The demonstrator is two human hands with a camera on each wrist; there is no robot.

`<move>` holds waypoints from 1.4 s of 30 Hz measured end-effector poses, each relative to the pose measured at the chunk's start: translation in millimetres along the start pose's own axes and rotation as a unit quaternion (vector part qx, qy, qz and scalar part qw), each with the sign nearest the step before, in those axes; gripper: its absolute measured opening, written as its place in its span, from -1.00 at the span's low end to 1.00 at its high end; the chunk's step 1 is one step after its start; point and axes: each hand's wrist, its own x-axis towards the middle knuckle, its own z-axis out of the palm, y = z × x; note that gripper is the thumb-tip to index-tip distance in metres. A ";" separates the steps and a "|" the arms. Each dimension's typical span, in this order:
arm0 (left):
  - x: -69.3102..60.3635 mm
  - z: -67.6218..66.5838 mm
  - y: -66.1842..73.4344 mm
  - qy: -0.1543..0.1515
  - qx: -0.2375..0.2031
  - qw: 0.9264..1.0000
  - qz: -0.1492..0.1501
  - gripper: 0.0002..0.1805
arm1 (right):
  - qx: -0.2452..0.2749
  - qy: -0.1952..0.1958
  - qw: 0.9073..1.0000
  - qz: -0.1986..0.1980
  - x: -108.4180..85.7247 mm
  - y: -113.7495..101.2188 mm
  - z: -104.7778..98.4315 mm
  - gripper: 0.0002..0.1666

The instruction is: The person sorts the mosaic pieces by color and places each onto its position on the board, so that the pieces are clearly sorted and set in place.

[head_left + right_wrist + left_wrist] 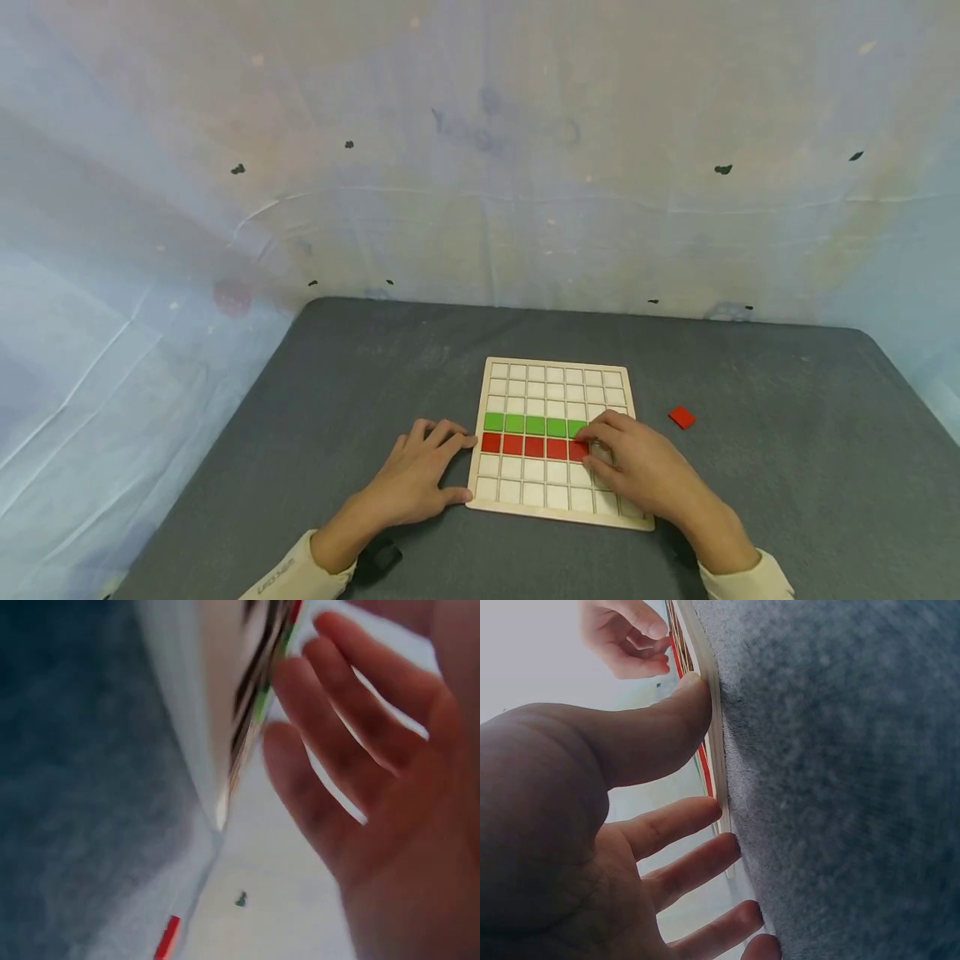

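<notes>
A pale wooden grid board (561,516) lies on the dark table. One row holds green square tiles (535,425), and the row nearer me holds red square tiles (534,447). At the board's left edge, my left hand (416,479) rests with spread fingers and thumb against the frame, as the left wrist view also shows. Over the right part of the board is my right hand (648,467), its loosely bent fingers (330,712) by the right ends of the coloured rows. No tile shows between its fingers and thumb; the cells under the palm are hidden.
A single loose red tile (682,417) lies on the table (780,450) to the right of the board. A pale patterned cloth (487,167) hangs behind the table and along its sides. Something small and black (384,554) is beneath my left wrist.
</notes>
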 end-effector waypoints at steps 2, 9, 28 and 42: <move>-0.4 1.1 -0.3 0.000 0.000 1.000 0.003 -0.29 | -0.005 0.000 1.000 0.008 -2.0 2.1 -4.1 -0.75; -0.7 3.7 -2.0 0.004 -0.001 1.000 0.005 -0.29 | -0.006 0.008 0.999 0.051 -11.4 23.0 -20.8 -0.65; 0.0 0.3 -2.0 0.003 -0.005 1.000 0.003 -0.30 | -0.025 0.036 0.990 0.132 -39.0 94.5 -54.3 -0.61; 0.2 0.5 -1.2 0.000 -0.006 1.000 0.004 -0.31 | -0.068 0.001 0.992 0.111 -45.1 116.4 -42.3 -0.48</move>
